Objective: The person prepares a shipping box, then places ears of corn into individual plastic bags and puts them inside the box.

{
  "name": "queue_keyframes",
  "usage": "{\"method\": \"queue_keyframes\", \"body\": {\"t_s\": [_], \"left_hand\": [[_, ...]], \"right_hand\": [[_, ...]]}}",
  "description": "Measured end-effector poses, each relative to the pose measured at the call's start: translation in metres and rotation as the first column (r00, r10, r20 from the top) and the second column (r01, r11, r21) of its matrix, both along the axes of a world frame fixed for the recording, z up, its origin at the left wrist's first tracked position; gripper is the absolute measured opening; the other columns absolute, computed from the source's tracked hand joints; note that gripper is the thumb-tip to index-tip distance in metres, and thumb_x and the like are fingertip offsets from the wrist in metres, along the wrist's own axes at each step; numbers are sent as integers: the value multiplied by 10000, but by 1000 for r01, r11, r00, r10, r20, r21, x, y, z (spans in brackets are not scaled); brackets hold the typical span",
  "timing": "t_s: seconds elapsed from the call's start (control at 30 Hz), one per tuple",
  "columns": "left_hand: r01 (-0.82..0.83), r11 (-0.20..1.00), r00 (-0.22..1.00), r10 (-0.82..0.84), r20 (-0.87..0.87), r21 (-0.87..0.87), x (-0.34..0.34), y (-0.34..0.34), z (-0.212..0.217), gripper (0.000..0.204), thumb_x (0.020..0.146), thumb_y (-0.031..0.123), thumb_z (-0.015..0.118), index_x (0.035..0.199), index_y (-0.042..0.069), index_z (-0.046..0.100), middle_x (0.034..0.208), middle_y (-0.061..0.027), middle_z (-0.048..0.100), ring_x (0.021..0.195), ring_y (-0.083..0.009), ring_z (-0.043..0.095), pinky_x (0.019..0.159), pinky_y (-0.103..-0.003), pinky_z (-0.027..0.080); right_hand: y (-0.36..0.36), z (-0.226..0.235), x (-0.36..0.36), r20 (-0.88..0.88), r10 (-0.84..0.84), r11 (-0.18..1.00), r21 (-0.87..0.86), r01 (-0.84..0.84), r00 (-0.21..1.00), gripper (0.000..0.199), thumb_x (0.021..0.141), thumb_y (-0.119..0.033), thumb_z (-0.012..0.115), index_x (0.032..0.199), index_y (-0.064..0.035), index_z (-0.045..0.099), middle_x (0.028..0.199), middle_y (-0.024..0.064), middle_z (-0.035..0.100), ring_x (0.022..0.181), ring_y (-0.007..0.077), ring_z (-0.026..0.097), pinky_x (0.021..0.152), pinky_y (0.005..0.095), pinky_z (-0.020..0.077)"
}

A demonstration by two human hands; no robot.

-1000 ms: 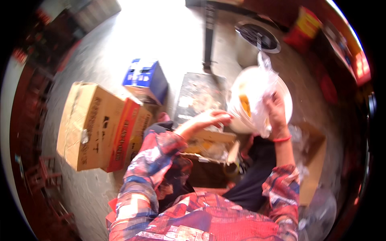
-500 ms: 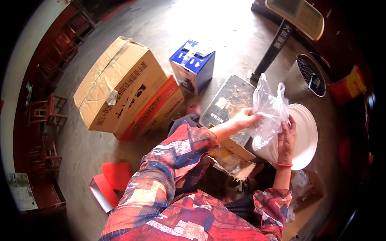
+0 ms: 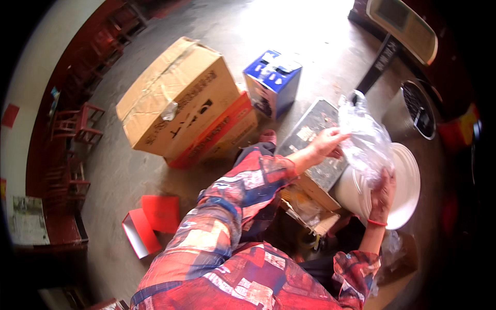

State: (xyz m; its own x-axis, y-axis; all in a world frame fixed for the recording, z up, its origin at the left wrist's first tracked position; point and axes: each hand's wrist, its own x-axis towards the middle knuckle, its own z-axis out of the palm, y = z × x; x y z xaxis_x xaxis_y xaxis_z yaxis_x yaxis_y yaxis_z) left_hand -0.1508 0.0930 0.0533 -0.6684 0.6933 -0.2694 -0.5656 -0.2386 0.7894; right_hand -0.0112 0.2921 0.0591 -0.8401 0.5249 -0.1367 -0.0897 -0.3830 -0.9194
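A clear plastic bag (image 3: 366, 137) is stretched between my two hands, over the edge of a white plastic bucket (image 3: 409, 170). My left hand (image 3: 329, 143) pinches the bag's left side between thumb and fingers. Lower down, my right hand (image 3: 383, 192), with a red band at the wrist, grips the bag near the bucket's rim. The bag hangs wrinkled and I make out nothing inside it. Beneath my left hand lies the worn metal platform (image 3: 323, 114) of a floor scale, partly hidden by my forearm.
The scale's display head (image 3: 404, 27) rises on a post behind. A metal pail (image 3: 405, 111) of dark contents stands right. An open carton (image 3: 310, 212) sits by my knees. Cardboard cartons (image 3: 175, 98), a blue box (image 3: 273, 82) and a red box (image 3: 139, 232) stand on the floor.
The view has shifted, so the surroundings sit farther right. The bag's upper part has spread and its handle loops no longer stand apart. Both hands still hold it.
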Motion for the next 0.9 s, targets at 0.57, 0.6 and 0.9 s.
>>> {"method": "queue_keyframes", "body": {"t_s": [0.57, 0.6, 0.9], "left_hand": [[99, 995, 994, -99, 54, 6, 7, 3, -14, 121, 786, 156, 602, 878, 79, 585, 715, -8, 576, 631, -83, 571, 520, -228, 492], [77, 996, 994, -80, 69, 34, 7, 3, -7, 142, 786, 158, 603, 901, 80, 575, 737, -11, 578, 640, -83, 573, 522, -228, 493], [144, 986, 963, -160, -216, -88, 7, 18, -45, 499, 732, 283, 716, 1134, 90, 494, 930, -50, 607, 708, -114, 597, 559, -269, 516]], "right_hand": [[2, 0, -4, 61, -36, 995, 95, 31, 998, 300, 884, -141, 514, 1151, -18, 455, 1077, 74, 545, 936, 154, 549, 765, 292, 472], [1, 0, -3, 71, -49, 996, 76, 44, 996, 313, 879, -136, 518, 1162, -20, 450, 1089, 76, 538, 945, 154, 544, 772, 291, 467], [-34, 4, -1, 138, 292, 945, 115, -308, 947, 552, 831, -109, 569, 1311, -31, 309, 1193, 79, 470, 1044, 137, 480, 870, 252, 392]]}}
